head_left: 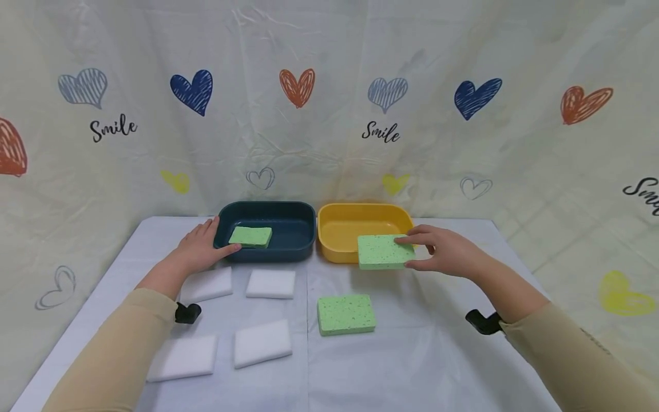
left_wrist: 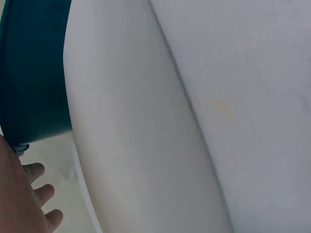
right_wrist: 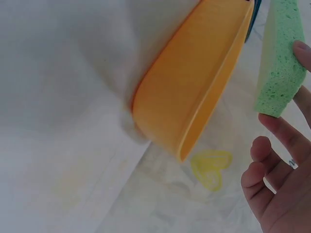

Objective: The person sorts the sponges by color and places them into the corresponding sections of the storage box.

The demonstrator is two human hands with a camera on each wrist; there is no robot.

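My right hand (head_left: pixel 447 250) pinches a light green sponge (head_left: pixel 380 253) between thumb and fingers, in front of and partly over the near side of the yellow basin (head_left: pixel 340 252). In the right wrist view the sponge (right_wrist: pixel 283 58) is held clear of the basin's wall (right_wrist: pixel 180 87). My left hand (head_left: pixel 198 250) rests against the left end of the dark teal basin (head_left: pixel 288 252), its fingers fairly straight and its thumb at the front rim. Inside that basin lies another green sponge (head_left: pixel 250 236). A third green sponge (head_left: pixel 346 315) lies on the table below the yellow basin.
Several white sponges lie on the table's left half: one (head_left: pixel 208 284) partly behind the left forearm, one (head_left: pixel 270 284) below the teal basin, others (head_left: pixel 263 343) nearer the front. The white-covered table (head_left: pixel 437 355) ends at a cloth backdrop with printed hearts (head_left: pixel 193 91).
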